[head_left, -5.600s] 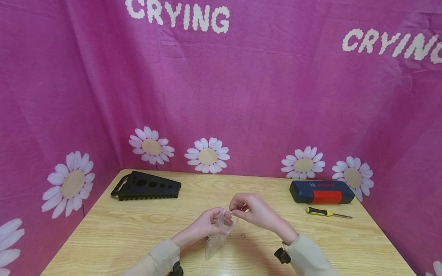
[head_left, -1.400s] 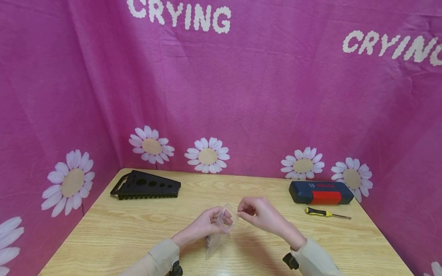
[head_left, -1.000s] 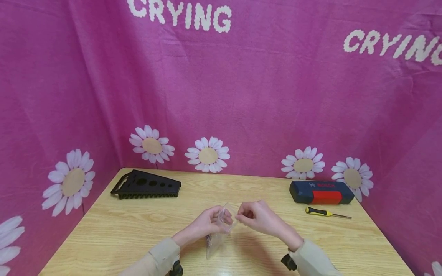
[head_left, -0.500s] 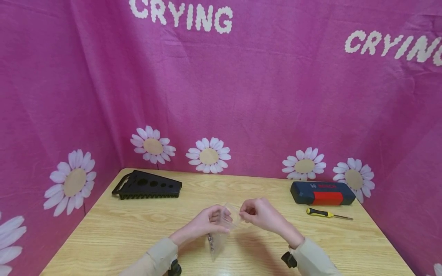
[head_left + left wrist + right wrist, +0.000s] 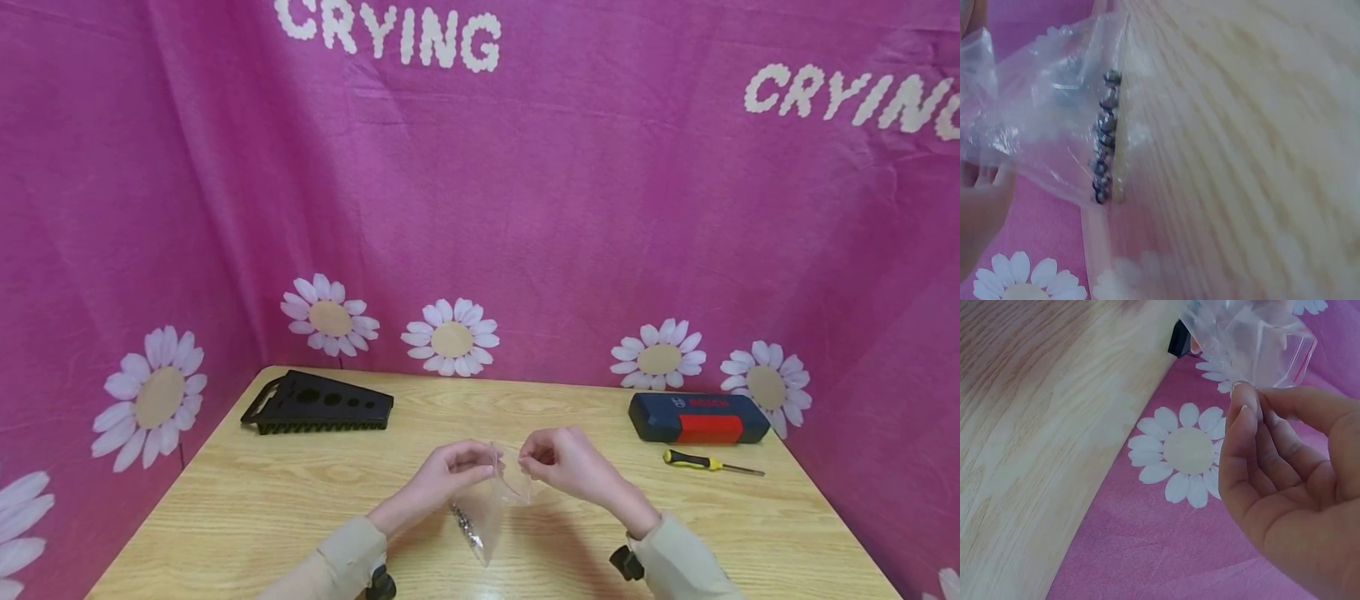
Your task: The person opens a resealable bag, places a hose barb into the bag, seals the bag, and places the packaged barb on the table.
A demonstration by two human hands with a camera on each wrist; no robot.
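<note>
A clear plastic bag (image 5: 487, 521) hangs above the table between the two hands. My left hand (image 5: 446, 479) pinches its upper left edge between thumb and fingers. The right hand (image 5: 573, 467) pinches the edge at the upper right with thumb and fingertips, as the right wrist view shows close up on the plastic bag (image 5: 1260, 350). Several small shiny metal pieces (image 5: 1107, 131) are gathered along the bag's bottom; they look like screws or nuts, too blurred to tell. In the left wrist view the left hand (image 5: 982, 215) is only partly visible.
A black plastic rack (image 5: 318, 404) with holes and a handle lies at the table's back left. A blue and red Bosch case (image 5: 697, 418) stands at the back right, with a yellow and black screwdriver (image 5: 712, 462) in front. A pink curtain (image 5: 525, 208) encloses the table (image 5: 337, 533).
A small metal piece seen on the table 5.6 s ago no longer shows there. The bag has swung and turned, its metal pieces plainer. My left fingers have shifted up to its top edge.
</note>
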